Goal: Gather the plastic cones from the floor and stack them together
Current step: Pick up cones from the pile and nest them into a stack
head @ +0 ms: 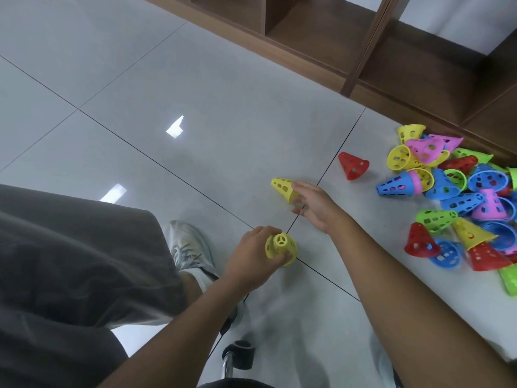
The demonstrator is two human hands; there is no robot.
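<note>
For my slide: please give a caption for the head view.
Left hand holds a yellow cone; right hand grasps another yellow one.

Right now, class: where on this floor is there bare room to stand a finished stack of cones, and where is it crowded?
Free: the wide tiled floor between the wooden shelf and the shoe, left of the lone red cone. Crowded: the cone pile at right along the shelf. Both hands work at the tile joint, left hand, right hand, each on a yellow cone.
</note>
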